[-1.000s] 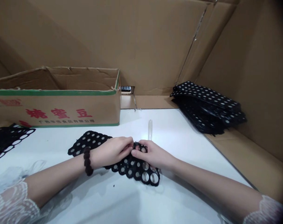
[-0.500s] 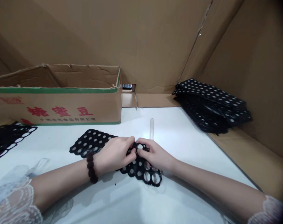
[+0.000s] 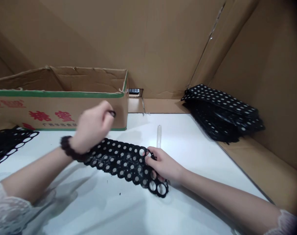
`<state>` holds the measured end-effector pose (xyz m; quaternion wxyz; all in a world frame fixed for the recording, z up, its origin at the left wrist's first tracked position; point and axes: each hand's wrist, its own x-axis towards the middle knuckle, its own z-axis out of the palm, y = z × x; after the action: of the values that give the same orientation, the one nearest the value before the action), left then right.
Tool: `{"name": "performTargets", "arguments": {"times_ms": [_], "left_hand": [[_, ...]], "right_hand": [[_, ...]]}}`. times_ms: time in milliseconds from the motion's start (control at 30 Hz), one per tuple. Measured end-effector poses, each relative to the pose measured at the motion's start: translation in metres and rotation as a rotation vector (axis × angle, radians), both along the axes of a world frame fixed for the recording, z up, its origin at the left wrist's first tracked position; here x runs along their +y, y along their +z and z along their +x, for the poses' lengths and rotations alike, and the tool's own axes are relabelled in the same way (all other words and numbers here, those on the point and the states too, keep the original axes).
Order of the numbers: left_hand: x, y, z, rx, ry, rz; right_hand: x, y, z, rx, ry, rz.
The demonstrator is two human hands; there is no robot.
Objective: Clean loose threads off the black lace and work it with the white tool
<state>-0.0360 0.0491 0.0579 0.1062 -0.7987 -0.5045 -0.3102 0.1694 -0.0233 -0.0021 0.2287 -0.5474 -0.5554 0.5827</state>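
A long black sheet with rows of round holes lies slantwise on the white table. At its right end, my right hand pinches the upper edge between thumb and fingers. My left hand is raised over the sheet's left part, in front of the cardboard box, and is blurred by motion. Between its thumb and finger a small dark ring-like piece sticks out. My left wrist and a dark beaded band hide the sheet's left end.
The open cardboard box stands at the back left. Black perforated sheets lie at the far left and in a pile at the back right. A whitish stick lies behind my right hand. Cardboard walls surround the table.
My left hand has moved up and left, off the sheet, with a small dark piece in its fingers. More of the sheet's middle shows. My right hand has stayed nearly in place.
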Motion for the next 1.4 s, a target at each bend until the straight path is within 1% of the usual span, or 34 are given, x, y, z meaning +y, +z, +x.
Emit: {"name": "performTargets", "arguments": {"times_ms": [100, 133, 167, 200, 233, 267, 300, 333, 400, 433, 467, 500, 533, 567, 600, 633, 667, 700, 767, 833, 933, 1000, 1100, 1200, 1267, 1300, 1333, 1400], "left_hand": [[0.024, 0.035, -0.037, -0.085, 0.236, 0.405], [0.034, 0.045, -0.051, -0.108, 0.288, 0.486], [0.045, 0.054, -0.064, -0.094, 0.294, 0.452], [0.056, 0.06, -0.075, -0.097, 0.353, 0.452], [0.065, 0.065, -0.084, -0.053, 0.38, 0.367], [0.07, 0.067, -0.088, -0.031, 0.383, 0.296], [0.072, 0.067, -0.089, -0.024, 0.393, 0.287], [0.069, 0.064, -0.085, -0.012, 0.381, 0.303], [0.05, 0.05, -0.066, 0.03, 0.311, 0.433], [0.036, 0.04, -0.053, 0.125, 0.215, 0.428], [0.021, 0.028, -0.038, 0.216, 0.076, 0.401], [0.006, 0.014, -0.022, 0.279, -0.096, 0.364], [-0.008, 0.0, -0.008, 0.352, -0.282, 0.295], [-0.02, -0.014, 0.005, 0.447, -0.449, 0.174], [-0.029, -0.026, 0.016, 0.525, -0.55, 0.022], [-0.036, -0.037, 0.024, 0.54, -0.617, -0.071], [-0.041, -0.046, 0.029, 0.557, -0.655, -0.13], [-0.043, -0.052, 0.032, 0.556, -0.675, -0.17], [-0.044, -0.059, 0.033, 0.539, -0.697, -0.21], [-0.042, -0.059, 0.031, 0.522, -0.707, -0.271], [-0.042, -0.057, 0.029, 0.507, -0.692, -0.325], [-0.041, -0.056, 0.029, 0.507, -0.67, -0.337], [-0.038, -0.055, 0.027, 0.514, -0.579, -0.35], [-0.031, -0.054, 0.023, 0.479, -0.426, -0.343], [-0.028, -0.054, 0.02, 0.405, -0.356, -0.339], [-0.028, -0.053, 0.019, 0.366, -0.365, -0.346], [-0.029, -0.053, 0.018, 0.337, -0.406, -0.363], [-0.031, -0.053, 0.018, 0.299, -0.533, -0.41]], "right_hand": [[0.004, 0.005, 0.005, -0.024, 0.087, -0.082], [0.005, 0.007, 0.007, -0.024, 0.119, -0.096], [0.006, 0.01, 0.01, -0.017, 0.155, -0.1], [0.007, 0.012, 0.012, -0.005, 0.194, -0.096], [0.008, 0.013, 0.015, 0.009, 0.232, -0.09], [0.008, 0.015, 0.017, 0.021, 0.263, -0.082], [0.009, 0.015, 0.02, 0.027, 0.29, -0.076], [0.009, 0.015, 0.021, 0.025, 0.307, -0.072], [0.009, 0.012, 0.023, 0.01, 0.311, -0.063], [0.009, 0.011, 0.023, 0.004, 0.309, -0.06], [0.009, 0.01, 0.023, 0.005, 0.307, -0.062], [0.009, 0.009, 0.023, 0.015, 0.302, -0.059], [0.009, 0.009, 0.024, 0.03, 0.3, -0.053], [0.009, 0.01, 0.024, 0.044, 0.309, -0.05], [0.009, 0.011, 0.025, 0.059, 0.321, -0.045], [0.009, 0.012, 0.025, 0.072, 0.348, -0.052], [0.009, 0.013, 0.026, 0.082, 0.386, -0.072], [0.009, 0.015, 0.027, 0.087, 0.431, -0.104], [0.009, 0.017, 0.028, 0.068, 0.486, -0.179], [0.008, 0.018, 0.028, 0.003, 0.495, -0.218], [0.005, 0.018, 0.026, -0.109, 0.47, -0.197], [0.003, 0.018, 0.025, -0.131, 0.454, -0.165], [0.003, 0.016, 0.022, -0.067, 0.377, -0.072], [0.005, 0.01, 0.018, 0.086, 0.212, 0.016], [0.008, 0.005, 0.014, 0.191, 0.115, 0.052], [0.009, 0.003, 0.012, 0.235, 0.086, 0.065], [0.009, 0.001, 0.009, 0.269, 0.075, 0.078], [0.01, -0.003, 0.006, 0.319, 0.084, 0.106]]}}
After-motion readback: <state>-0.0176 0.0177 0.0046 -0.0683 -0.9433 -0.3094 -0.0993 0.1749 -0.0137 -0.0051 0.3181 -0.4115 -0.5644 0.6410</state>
